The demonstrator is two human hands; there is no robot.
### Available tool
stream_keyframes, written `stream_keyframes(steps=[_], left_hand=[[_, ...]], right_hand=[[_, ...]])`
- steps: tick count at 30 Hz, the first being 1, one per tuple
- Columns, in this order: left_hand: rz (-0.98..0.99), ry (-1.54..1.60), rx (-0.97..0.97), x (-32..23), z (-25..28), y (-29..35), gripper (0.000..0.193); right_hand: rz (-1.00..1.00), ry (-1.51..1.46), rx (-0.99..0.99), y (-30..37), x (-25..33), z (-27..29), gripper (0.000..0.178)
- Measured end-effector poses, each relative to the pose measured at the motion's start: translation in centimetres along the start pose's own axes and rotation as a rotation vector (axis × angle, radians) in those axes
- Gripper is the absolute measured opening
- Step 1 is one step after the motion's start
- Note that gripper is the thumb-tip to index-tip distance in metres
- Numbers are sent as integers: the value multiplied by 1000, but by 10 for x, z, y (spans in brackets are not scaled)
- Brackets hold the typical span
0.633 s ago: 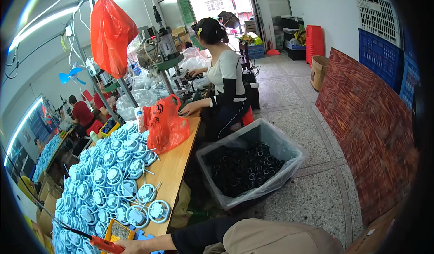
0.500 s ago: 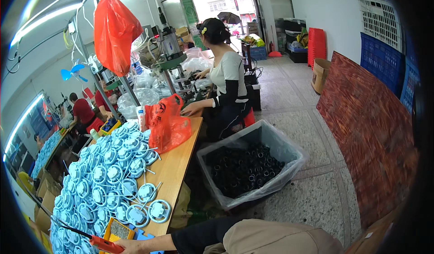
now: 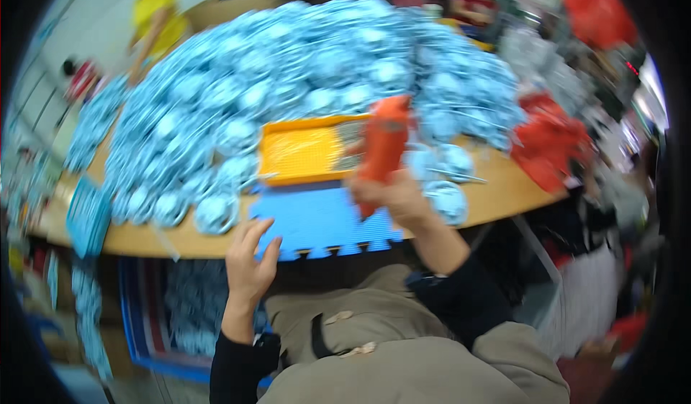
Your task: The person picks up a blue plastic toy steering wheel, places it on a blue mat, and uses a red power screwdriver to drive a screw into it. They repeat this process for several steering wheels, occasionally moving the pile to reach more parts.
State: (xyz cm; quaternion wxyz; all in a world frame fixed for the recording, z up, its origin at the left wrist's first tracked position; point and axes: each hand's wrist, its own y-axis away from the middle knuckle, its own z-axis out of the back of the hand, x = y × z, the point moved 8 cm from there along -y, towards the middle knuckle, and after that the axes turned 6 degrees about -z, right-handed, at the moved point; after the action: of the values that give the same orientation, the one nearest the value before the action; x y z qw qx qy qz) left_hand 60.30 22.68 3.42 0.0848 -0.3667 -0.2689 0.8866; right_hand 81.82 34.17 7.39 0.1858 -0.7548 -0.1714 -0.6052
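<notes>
My right hand [image 3: 407,201] is closed round an orange-red electric screwdriver [image 3: 386,138], held upright above a blue foam mat [image 3: 306,217] at the table's near edge. At the mat's left corner, my left hand [image 3: 248,264] hangs with thumb and fingers apart and nothing in it. Behind the mat lies a yellow tray [image 3: 295,152]; small grey metal pieces [image 3: 348,145], probably screws, fill its right end, partly covered by the screwdriver. A large heap of light-blue round plastic parts with thin stems [image 3: 237,73] rises behind the tray. Motion blurs the picture.
On the wooden table [image 3: 497,195], a red plastic bag [image 3: 551,141] lies at the right and a blue stack [image 3: 88,217] stands at the left edge. Beneath is a blue-rimmed container [image 3: 165,368] of light-blue parts. A person in yellow [image 3: 158,12] is at the far left.
My view has swung from the right side of the room to the table before me. The screwdriver is now raised over the mat, and my left hand has come into view.
</notes>
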Motion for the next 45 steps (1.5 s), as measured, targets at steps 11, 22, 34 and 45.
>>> stream_keyframes(steps=[11,22,34,45], left_hand=[[179,-593,49,108,60,-14,58],[255,-438,135,132,55,-24,55],[318,-177,149,85,53,-20,53],[217,-133,197,36,-25,-27,56]], right_hand=[[336,-113,-62,-115,5,-6,26],[361,-128,-173,-186,-32,13,24],[338,-78,-166,-196,-45,16,24],[412,-71,-122,-163,3,7,39]])
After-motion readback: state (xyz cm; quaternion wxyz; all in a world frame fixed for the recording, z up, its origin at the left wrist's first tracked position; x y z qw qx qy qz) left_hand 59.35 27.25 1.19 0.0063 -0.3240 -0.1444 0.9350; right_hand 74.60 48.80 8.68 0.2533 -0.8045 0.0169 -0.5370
